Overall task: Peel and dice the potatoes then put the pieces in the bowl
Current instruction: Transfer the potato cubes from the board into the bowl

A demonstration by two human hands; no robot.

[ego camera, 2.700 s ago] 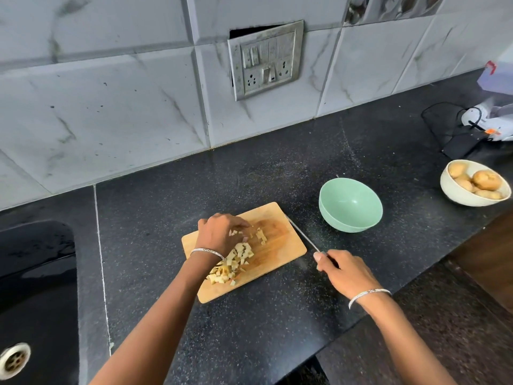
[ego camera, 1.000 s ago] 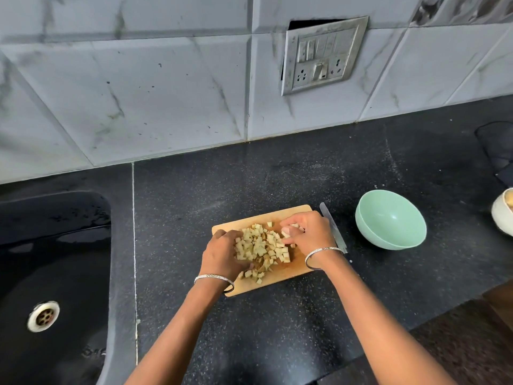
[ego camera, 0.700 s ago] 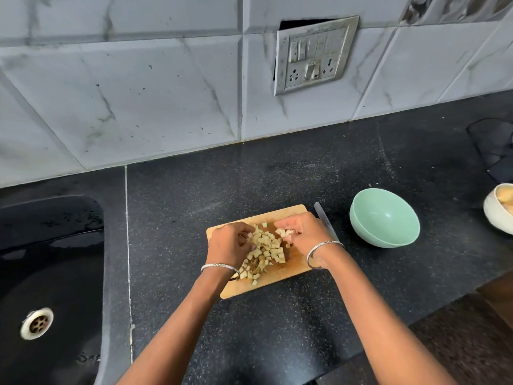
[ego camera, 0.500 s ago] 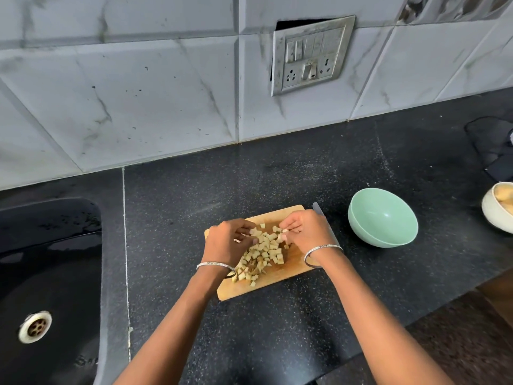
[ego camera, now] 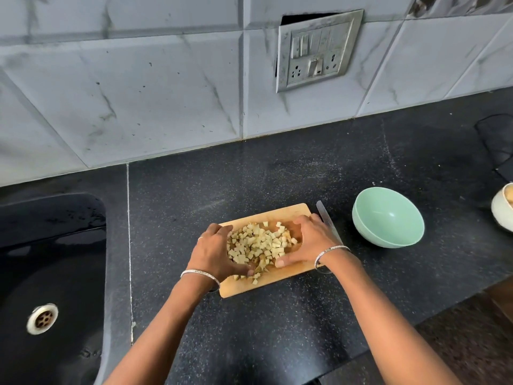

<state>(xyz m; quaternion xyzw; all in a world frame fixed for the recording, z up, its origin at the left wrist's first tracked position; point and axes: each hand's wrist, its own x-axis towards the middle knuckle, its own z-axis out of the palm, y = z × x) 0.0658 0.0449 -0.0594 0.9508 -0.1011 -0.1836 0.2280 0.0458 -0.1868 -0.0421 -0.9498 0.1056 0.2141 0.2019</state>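
A heap of diced potato pieces (ego camera: 259, 244) lies on the wooden cutting board (ego camera: 280, 282) in the middle of the black counter. My left hand (ego camera: 212, 252) cups the heap from the left and my right hand (ego camera: 312, 241) cups it from the right, fingers curved against the pieces. The knife (ego camera: 327, 222) lies on the counter just right of the board, behind my right hand. An empty mint-green bowl (ego camera: 387, 218) stands to the right of the knife.
A white bowl with whole potatoes (ego camera: 503, 208) sits at the right edge. A black sink (ego camera: 50, 273) with a metal drain fills the left. The tiled wall with a switch plate (ego camera: 315, 50) runs behind. A dark cable lies at the far right.
My right hand laid the knife down beside the board and joined the left on the board. Both hands have closed in around the diced pieces and now spread wider round the heap.
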